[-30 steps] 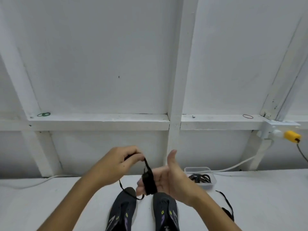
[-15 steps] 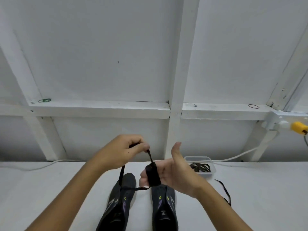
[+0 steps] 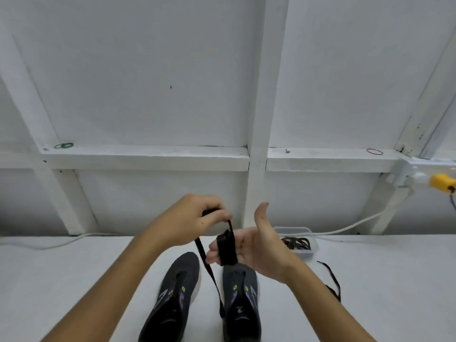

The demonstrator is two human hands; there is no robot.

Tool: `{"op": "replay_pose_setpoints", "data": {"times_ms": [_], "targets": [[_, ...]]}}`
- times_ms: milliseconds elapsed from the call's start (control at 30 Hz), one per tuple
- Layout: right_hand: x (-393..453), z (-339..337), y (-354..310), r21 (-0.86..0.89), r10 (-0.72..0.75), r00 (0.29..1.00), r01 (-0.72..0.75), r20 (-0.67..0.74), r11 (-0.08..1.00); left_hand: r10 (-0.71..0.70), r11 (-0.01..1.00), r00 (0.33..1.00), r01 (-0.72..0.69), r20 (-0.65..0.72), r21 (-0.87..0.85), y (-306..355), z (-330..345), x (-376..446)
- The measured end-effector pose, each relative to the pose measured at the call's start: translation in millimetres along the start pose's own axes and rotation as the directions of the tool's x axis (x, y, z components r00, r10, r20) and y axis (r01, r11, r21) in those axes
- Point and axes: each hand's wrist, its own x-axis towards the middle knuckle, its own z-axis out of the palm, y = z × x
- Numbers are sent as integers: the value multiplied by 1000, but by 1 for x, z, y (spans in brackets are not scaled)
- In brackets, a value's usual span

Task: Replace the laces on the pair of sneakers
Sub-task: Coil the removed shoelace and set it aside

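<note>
Two dark grey sneakers with yellow eyelet tabs stand side by side on the white table, the left sneaker (image 3: 174, 294) and the right sneaker (image 3: 243, 302), toes pointing away from me. A black lace (image 3: 228, 250) is wound in several turns around the straight fingers of my right hand (image 3: 256, 245), whose thumb points up. My left hand (image 3: 195, 218) pinches the lace just above the coil. The lace's free tail hangs down between the sneakers.
A clear plastic tub (image 3: 299, 243) holding black laces sits behind my right hand. Another black lace (image 3: 332, 280) lies on the table at the right. A white cable (image 3: 345, 227) runs along the wall to a yellow plug (image 3: 441, 183).
The loose tail has swung from a loop under my left hand to hang straight down between the sneakers. The camera tilted downward, showing more of the sneakers.
</note>
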Motion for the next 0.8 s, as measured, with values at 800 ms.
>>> {"op": "replay_pose_setpoints", "data": {"times_ms": [800], "targets": [[-17,-23,-19,279,-159,964,216,-213,936,-175,943,984,179,38,-280,-8,71,-13]]}}
